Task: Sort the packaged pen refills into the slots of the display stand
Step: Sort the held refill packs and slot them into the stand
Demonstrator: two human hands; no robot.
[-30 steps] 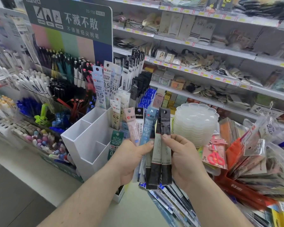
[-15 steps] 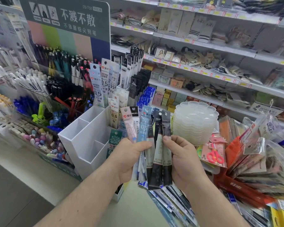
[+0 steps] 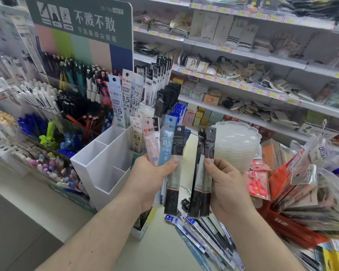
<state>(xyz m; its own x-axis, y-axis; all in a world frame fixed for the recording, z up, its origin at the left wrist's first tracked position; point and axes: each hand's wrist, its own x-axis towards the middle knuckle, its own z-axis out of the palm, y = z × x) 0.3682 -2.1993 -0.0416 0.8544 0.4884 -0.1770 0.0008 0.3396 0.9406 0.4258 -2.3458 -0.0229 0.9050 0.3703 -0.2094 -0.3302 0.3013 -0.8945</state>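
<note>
My left hand grips a fan of refill packs: a pink one, a light blue one marked 0.5 and a black one. My right hand pinches two black refill packs, held upright and apart from the left bunch. The white display stand with open slots sits just left of my left hand. Its rear slots hold upright white and black refill packs.
More refill packs lie loose on the counter below my hands. A stack of clear plastic trays stands behind my right hand. A red basket of packaged goods sits at the right. Pen racks fill the left side, shelves the back.
My right hand has pulled two black packs out of the bunch and moved them to the right, opening a gap between the two hands.
</note>
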